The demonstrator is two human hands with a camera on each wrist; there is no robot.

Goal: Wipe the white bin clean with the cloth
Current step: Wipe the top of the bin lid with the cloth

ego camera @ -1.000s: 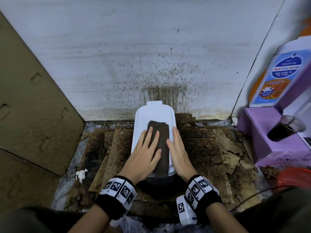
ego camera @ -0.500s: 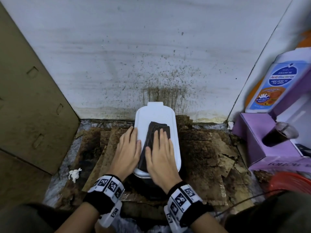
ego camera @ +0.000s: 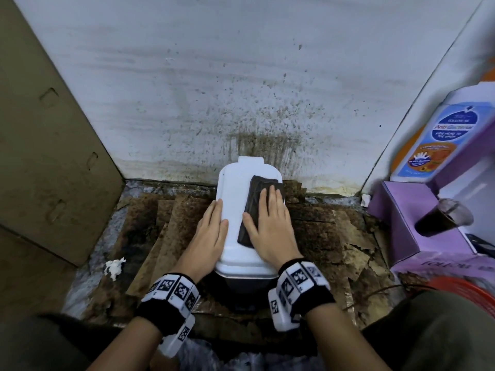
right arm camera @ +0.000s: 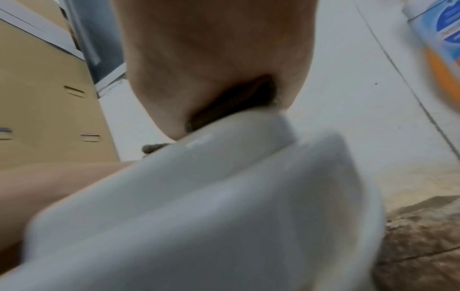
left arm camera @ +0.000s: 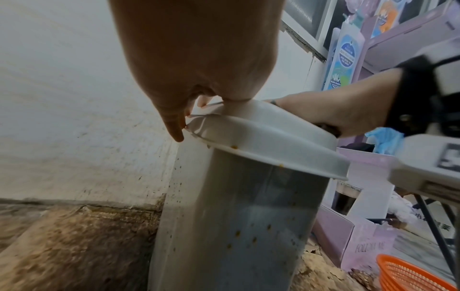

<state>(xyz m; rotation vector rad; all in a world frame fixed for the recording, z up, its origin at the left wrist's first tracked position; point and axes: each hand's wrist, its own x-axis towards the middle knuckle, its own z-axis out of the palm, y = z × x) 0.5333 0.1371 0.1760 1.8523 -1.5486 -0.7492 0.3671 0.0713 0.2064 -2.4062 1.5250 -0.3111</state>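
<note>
A: How does the tall white plastic bin (ego camera: 235, 210) look?

B: Its flat white lid is glossy and looks clean on top. In the left wrist view, small orange-brown specks dot the grey side wall below the lid rim.

A: And where is it?

B: It stands upright on the floor, touching the pale wall (ego camera: 241, 76), right under a brown splatter stain (ego camera: 262, 140).

A: The hands?

B: The right hand (ego camera: 270, 231) lies flat, fingers straight, pressing a folded dark grey-brown cloth (ego camera: 257, 199) onto the right half of the lid. The left hand (ego camera: 209, 236) rests against the lid's left edge with straight fingers, gripping nothing.

A: The floor around the bin?

B: Stained, torn sheets of brown cardboard (ego camera: 334, 236) lie under and around it. A crumpled white tissue (ego camera: 114, 267) sits well left of the bin, near a leaning tan cardboard panel (ego camera: 48, 145). Right of the bin are a purple carton (ego camera: 401, 223), a blue-and-orange antibacterial bottle (ego camera: 439, 135) and an orange mesh basket (left arm camera: 408, 275).
</note>
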